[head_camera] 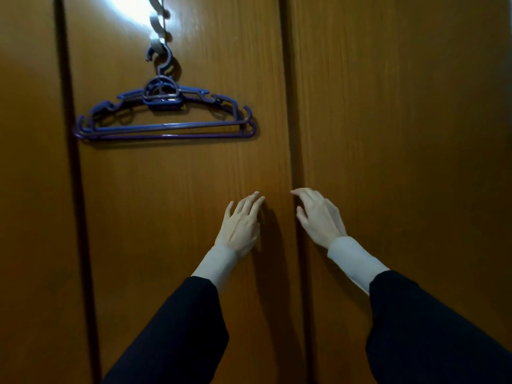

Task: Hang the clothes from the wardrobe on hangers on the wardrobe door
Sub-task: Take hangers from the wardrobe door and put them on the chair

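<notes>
Brown wooden wardrobe doors fill the view, all of them closed. On the middle door (177, 189) a pale hook strip (156, 26) hangs from the top, and a few empty purple plastic hangers (166, 117) hang stacked from its lowest hook. My left hand (241, 225) lies on the middle door near its right edge, fingers straight. My right hand (318, 214) is on the right door (401, 134), its fingertips at the dark seam (295, 162) between the two doors. Neither hand holds anything. No clothes are in sight.
A third door panel (30, 189) stands at the left, beyond another dark seam. A bright light reflection sits at the top of the middle door. Dark sleeves with pale cuffs cover both forearms.
</notes>
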{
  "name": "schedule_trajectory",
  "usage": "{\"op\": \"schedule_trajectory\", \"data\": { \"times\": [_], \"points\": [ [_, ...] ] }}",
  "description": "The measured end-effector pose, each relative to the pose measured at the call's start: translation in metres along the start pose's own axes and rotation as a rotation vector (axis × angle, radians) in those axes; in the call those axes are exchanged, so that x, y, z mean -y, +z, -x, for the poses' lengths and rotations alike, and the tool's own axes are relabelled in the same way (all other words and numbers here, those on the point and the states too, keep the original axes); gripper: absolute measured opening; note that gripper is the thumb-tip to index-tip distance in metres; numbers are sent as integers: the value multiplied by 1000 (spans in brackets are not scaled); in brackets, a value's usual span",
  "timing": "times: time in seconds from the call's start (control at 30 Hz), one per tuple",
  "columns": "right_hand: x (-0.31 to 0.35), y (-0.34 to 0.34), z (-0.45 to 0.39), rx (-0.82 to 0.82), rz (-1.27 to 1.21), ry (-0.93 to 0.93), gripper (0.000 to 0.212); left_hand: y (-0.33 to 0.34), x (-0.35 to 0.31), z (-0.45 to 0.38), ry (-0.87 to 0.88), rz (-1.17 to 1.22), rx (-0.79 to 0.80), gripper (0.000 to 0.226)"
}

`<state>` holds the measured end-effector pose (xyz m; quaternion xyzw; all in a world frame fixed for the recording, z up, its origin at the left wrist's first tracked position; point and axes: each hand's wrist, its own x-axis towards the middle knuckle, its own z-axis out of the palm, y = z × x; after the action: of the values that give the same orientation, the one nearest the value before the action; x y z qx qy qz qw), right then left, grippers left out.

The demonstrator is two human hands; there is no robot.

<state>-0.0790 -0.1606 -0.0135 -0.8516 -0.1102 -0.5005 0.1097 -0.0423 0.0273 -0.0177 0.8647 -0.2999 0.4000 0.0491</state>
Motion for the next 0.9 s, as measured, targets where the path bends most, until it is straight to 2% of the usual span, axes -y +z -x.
{"op": "schedule_trajectory", "data": {
  "times": [0.43, 0.7, 0.9],
  "points": [
    [128, -5, -127, -138, 10, -170, 41, -114, 125, -18, -175, -279, -238, 55],
    [176, 9, -213, -239, 81, -230, 42, -165, 199, -67, -167, -299, -435, 50],
    [197, 19, -273, -270, 93, -219, 43, -186, 239, -115, -140, -250, -524, 44]
  ]
}}
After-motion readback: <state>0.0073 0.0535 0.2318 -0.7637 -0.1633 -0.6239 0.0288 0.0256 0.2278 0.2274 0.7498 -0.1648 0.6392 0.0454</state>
